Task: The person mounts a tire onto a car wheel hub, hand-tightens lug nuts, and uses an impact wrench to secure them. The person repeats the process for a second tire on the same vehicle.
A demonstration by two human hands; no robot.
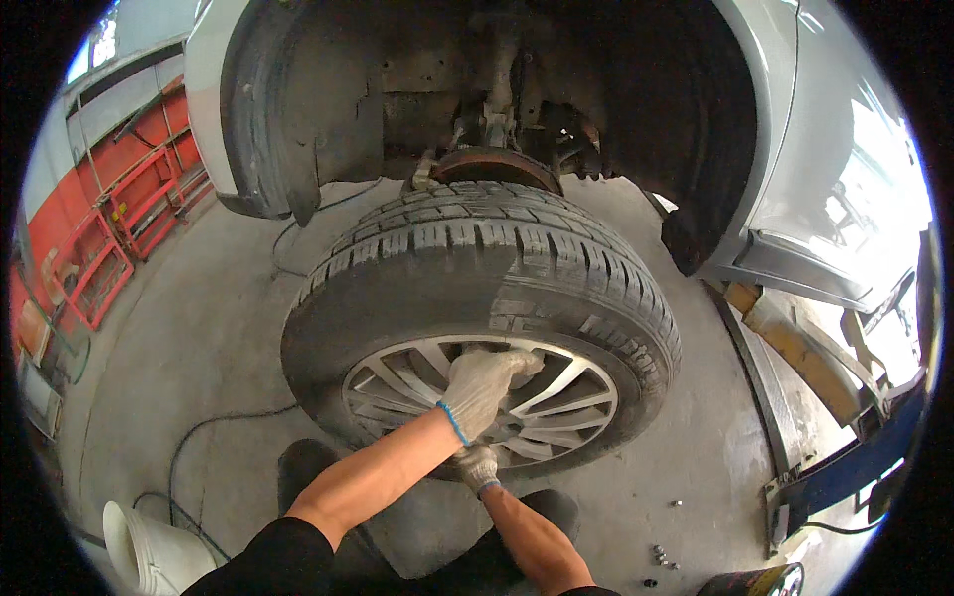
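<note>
The wheel point(417, 293) stands in the open wheel arch point(328, 109) of a silver car point(810, 149), its spoked face toward the person and its tread just before the rusty hub point(502, 167); whether wheel and hub touch cannot be told. The left hand point(485, 389), gloved, lies across the upper spokes, fingers bent around one near the rim. The right hand point(477, 465), also gloved, is low at the rim; its fingers are hidden, so its grip cannot be told. One hand high and one low probably keeps the heavy wheel from tipping, with a knee point(308, 469) set at either side for balance.

Loose nuts point(661, 556) lie on the grey concrete floor point(238, 348) at lower right, likely put there to stay within reach, near a dark can point(760, 584). A lift arm point(845, 477) reaches toward the sill, presumably bearing the car. To the left are a white bucket point(164, 551), a black hose point(179, 457) and red racks point(149, 199) along the wall.
</note>
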